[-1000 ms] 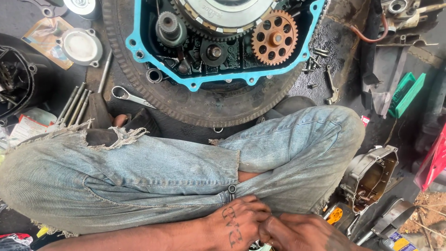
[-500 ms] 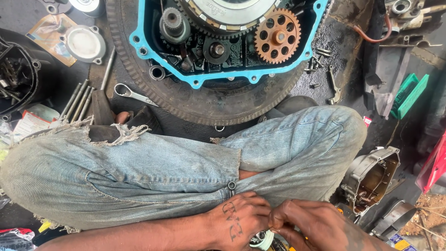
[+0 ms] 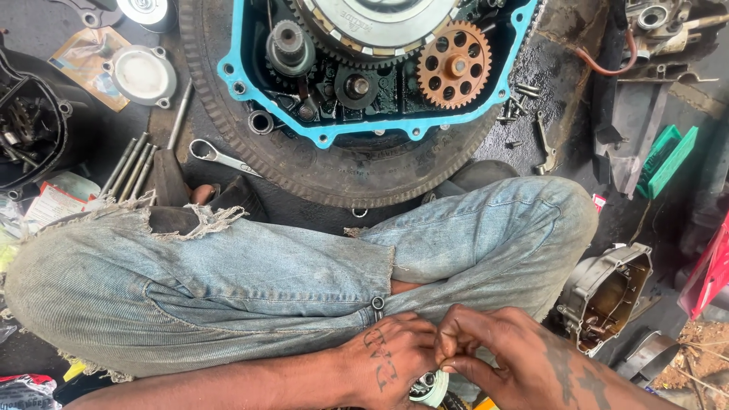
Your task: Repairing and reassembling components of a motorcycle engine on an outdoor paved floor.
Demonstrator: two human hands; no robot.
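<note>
Far left: a dark engine part (image 3: pixel 26 125) and a round grey cover (image 3: pixel 143 74) on the floor, then a bundle of long studs (image 3: pixel 129 163) and a ring spanner (image 3: pixel 220 157) just beside the toothed rim of the opened engine case (image 3: pixel 364 114), which carries a blue gasket (image 3: pixel 319 137) and a copper-coloured gear (image 3: pixel 453 64). Lower centre, over the crossed, denim-clad legs (image 3: pixel 250 281), left hand (image 3: pixel 391 361) is curled closed around a small round metal part (image 3: pixel 427 387), mostly hidden beneath it. Right hand (image 3: pixel 509 361) touches the left, fingertips (image 3: pixel 448 345) pinched together at the same part; whether they actually grip it cannot be determined; a grey casing (image 3: pixel 607 296) lies further right.
</note>
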